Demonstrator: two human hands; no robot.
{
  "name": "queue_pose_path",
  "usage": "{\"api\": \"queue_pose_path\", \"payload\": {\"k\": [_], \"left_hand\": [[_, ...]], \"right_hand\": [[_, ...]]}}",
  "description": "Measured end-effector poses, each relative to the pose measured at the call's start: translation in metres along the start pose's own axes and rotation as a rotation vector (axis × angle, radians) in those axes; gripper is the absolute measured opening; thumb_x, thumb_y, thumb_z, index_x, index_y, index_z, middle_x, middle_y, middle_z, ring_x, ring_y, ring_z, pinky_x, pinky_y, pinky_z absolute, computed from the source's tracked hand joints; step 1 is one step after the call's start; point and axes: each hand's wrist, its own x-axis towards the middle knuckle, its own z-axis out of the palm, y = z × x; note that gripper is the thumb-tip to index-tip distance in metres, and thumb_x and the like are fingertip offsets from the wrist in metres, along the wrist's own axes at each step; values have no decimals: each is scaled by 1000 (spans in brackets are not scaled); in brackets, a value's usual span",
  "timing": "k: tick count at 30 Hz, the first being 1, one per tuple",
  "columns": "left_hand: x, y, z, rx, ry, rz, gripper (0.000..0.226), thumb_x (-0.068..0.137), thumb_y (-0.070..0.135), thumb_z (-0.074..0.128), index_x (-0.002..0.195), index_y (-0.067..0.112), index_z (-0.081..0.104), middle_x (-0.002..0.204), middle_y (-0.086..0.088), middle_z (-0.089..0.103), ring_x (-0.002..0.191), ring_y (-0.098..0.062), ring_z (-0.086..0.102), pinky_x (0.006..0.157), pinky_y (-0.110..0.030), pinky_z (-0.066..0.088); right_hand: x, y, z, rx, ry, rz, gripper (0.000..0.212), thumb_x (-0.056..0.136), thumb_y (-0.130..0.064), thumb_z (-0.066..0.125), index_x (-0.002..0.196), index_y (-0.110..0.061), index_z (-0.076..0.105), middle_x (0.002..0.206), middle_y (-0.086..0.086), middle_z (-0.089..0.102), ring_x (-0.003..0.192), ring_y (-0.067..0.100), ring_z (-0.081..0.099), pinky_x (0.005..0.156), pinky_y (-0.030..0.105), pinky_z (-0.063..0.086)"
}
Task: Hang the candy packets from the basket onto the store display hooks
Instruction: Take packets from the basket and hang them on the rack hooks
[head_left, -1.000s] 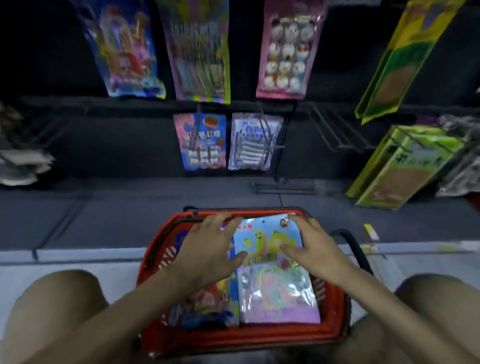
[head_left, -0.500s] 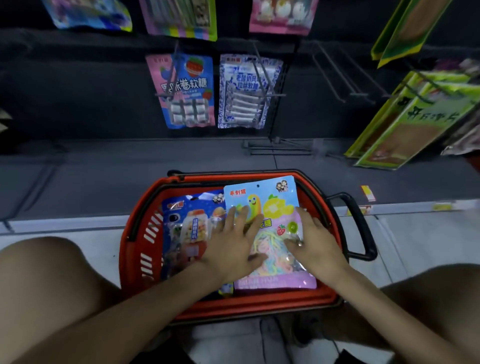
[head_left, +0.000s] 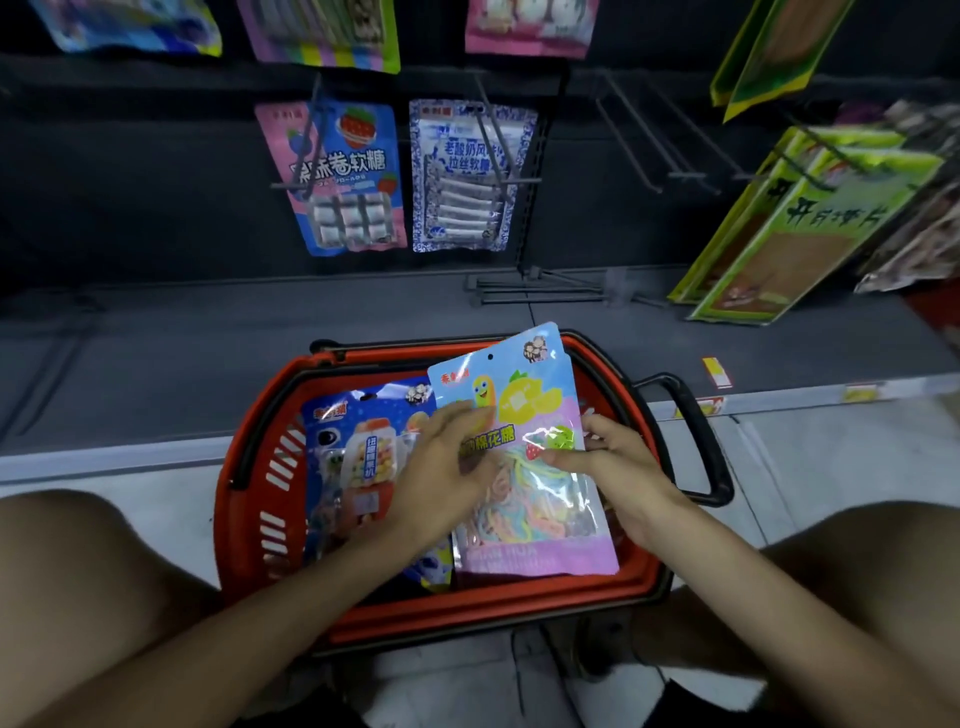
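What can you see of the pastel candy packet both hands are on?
The candy packet is a flat glossy plastic pouch, blue and yellow on top, pink below, with a clear window showing coloured candy strands. A small hang hole sits near its top edge. It lies tilted over the red basket, top corner past the rim. The left hand and right hand grip its sides.

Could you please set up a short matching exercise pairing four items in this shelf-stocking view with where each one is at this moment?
Items:
1. pastel cotton candy packet
2. blue gumball packet
3. blue-and-white packet
4. green packets

Places:
A. hanging on a hook beside the pink and blue packet
B. lying in the red basket, left side
C. leaning at the right of the shelf
D. held by the left hand and right hand

Pairs: 1-D, 2-B, 3-A, 4-C
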Motion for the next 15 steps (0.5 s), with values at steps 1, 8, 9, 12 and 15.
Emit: {"api": "queue_pose_path", "payload": {"k": [1, 8, 9, 12, 15], "left_hand": [[1, 2, -2, -71, 59, -22, 55, 97, 36, 71, 148, 34, 51, 149, 18, 41, 126, 9, 43, 114, -32, 44], [10, 34, -35, -707, 114, -322, 71, 85, 33, 83, 147, 26, 49, 129, 3, 69, 111, -16, 72, 94, -39, 60], [12, 37, -38, -760, 51, -341, 55, 84, 30, 83, 133, 16, 62, 122, -5, 75, 107, -24, 75, 92, -43, 62], [11, 39, -42, -826, 21, -307, 31, 72, 25, 86, 89, 6, 68, 106, -21, 77, 104, -40, 75, 88, -47, 62], [11, 39, -49, -801, 52, -255, 18, 72, 20, 87, 77, 15, 71, 104, -18, 79, 102, -39, 76, 87, -47, 61]], "right_hand": [[-2, -3, -1, 13, -8, -26, 32, 81, 0, 84, 111, -9, 73, 103, 8, 81, 97, 28, 78, 85, 37, 63], [-9, -25, -4, 264, -10, -193, 35, 83, 3, 76, 117, -7, 72, 109, 11, 80, 99, 23, 78, 75, 31, 62], [-8, -27, -4, 288, -14, -206, 36, 82, -1, 77, 117, -8, 73, 111, 11, 79, 101, 25, 77, 80, 34, 61], [-4, -35, -2, 319, -11, -245, 39, 82, -4, 78, 120, -8, 73, 114, 12, 78, 106, 27, 75, 96, 43, 55], [-7, -44, 4, 278, -29, -284, 35, 87, -1, 75, 122, -6, 71, 115, 12, 78, 107, 27, 75, 94, 40, 57]]}}
